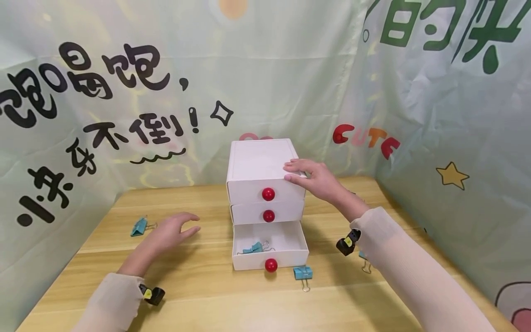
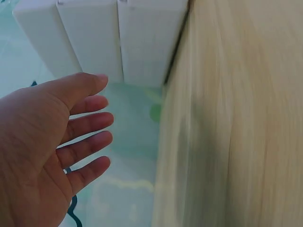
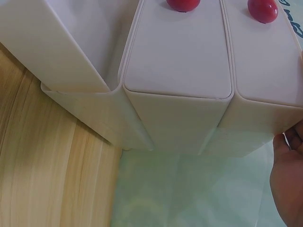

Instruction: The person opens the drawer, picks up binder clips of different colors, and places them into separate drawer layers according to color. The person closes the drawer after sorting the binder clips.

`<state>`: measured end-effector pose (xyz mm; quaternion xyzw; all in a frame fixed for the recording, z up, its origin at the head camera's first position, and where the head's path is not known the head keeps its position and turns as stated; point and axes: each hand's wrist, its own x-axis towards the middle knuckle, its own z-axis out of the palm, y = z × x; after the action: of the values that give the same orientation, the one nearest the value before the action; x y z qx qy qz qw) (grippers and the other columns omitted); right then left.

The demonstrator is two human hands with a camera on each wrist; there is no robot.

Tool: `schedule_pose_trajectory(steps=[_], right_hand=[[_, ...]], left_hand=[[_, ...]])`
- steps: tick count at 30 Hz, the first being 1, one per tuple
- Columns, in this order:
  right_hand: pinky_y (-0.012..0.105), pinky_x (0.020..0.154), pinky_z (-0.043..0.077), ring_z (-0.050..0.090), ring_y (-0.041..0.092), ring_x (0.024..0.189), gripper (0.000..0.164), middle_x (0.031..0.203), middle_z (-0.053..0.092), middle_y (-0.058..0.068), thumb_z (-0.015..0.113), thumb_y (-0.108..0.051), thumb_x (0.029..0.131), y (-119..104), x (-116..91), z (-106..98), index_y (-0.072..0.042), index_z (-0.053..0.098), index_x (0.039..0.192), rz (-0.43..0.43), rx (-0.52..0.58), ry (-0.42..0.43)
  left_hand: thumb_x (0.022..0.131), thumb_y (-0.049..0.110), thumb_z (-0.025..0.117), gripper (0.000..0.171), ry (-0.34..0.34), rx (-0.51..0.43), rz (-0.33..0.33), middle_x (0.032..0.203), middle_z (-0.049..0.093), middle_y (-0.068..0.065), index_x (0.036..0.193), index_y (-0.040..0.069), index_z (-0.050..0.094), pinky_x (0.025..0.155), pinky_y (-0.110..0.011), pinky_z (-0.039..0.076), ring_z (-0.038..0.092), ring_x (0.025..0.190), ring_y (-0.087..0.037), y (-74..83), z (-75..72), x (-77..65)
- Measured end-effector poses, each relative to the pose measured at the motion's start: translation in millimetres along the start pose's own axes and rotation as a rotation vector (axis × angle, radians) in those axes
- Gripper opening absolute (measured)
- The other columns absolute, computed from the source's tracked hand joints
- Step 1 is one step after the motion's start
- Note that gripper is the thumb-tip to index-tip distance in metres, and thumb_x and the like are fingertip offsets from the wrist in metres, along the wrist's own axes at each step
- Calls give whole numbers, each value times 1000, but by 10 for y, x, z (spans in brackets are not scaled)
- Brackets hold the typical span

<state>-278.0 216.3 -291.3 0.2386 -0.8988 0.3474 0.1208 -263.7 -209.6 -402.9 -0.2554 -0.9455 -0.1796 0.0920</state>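
On the wooden table (image 1: 199,295), a white drawer box (image 1: 261,159) is standing before me, its bottom drawer (image 1: 249,263) sticking out. My right hand (image 1: 315,177) is resting on the box's top right edge, thumb and fingers apart; the right wrist view is cutting most of it off. My left hand (image 1: 172,230) is hovering left of the box, fingers relaxed and parted. Blue clips (image 1: 254,248) are lying inside the drawer, hard to count. Another clip (image 1: 303,273) is lying by its front right corner, and my right sleeve (image 1: 386,244) is partly hiding one more (image 1: 362,254).
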Motion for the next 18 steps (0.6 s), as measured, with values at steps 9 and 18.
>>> schedule_pose_trajectory(steps=[9, 18], right_hand=[[54, 110, 31, 39, 18, 138, 51, 142, 53, -2, 65, -51, 91, 2, -7, 4, -20, 65, 131, -1, -3, 2], [51, 111, 31, 40, 17, 137, 50, 141, 54, -3, 65, -50, 91, 19, -2, 8, -20, 65, 131, -6, -7, 8]], left_hand=[[96, 28, 63, 39, 19, 37, -84, 131, 56, -24, 125, 1, 61, 100, -60, 39, 48, 123, -45, -279, -72, -67], [96, 27, 63, 47, 73, 64, -171, 133, 51, -30, 131, -4, 55, 103, -63, 33, 44, 123, -50, -558, -110, -101]])
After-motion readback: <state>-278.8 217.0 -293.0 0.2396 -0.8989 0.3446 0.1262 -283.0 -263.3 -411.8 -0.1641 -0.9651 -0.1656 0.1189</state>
